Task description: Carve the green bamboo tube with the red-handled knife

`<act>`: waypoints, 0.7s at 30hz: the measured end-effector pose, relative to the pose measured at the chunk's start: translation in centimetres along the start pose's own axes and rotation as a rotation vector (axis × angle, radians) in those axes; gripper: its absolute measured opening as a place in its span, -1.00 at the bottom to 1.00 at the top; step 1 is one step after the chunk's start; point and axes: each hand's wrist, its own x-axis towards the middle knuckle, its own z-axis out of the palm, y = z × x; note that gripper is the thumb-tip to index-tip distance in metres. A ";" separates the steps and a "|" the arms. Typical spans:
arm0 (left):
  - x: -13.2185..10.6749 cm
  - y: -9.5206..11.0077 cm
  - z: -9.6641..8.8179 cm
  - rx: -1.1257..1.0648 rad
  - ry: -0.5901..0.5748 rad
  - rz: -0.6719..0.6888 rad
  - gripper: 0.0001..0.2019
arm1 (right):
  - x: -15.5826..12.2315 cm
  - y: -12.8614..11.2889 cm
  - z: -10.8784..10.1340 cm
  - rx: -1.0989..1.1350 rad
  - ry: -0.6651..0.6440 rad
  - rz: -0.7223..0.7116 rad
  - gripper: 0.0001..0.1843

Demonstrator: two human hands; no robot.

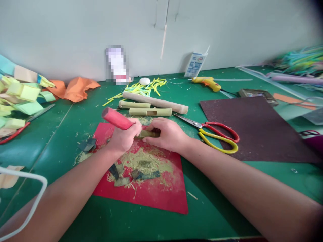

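My left hand [123, 136] is closed round a tool with a thick red handle [117, 118], which slants up to the left; its working end is hidden by my fingers. My right hand [168, 132] is wrapped over a short piece of bamboo [151, 134] and steadies it, with part of the piece showing between both hands. Beneath them lies a red mat [174, 195], strewn with bamboo shavings [141, 161] and several dark scraps of sandpaper [151, 174]. Just beyond, a bamboo tube with a rectangular notch [141, 112] lies crosswise.
Scissors [199, 125] with red and yellow handles lie right of my right hand, partly over a dark brown sheet [242, 134]. Behind are a longer stick [156, 102], cut yellow strips [151, 88] and a yellow glue gun [207, 82]. Folded paper pieces [25, 94] crowd the left.
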 end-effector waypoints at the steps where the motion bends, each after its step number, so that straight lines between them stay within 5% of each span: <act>1: 0.0 0.0 0.1 0.000 0.035 -0.002 -0.77 | 0.0 0.0 0.0 -0.003 0.000 -0.005 -0.72; 21: 0.5 0.3 0.4 0.277 0.077 0.022 -0.77 | -0.1 0.0 -0.1 -0.001 0.000 -0.008 -0.73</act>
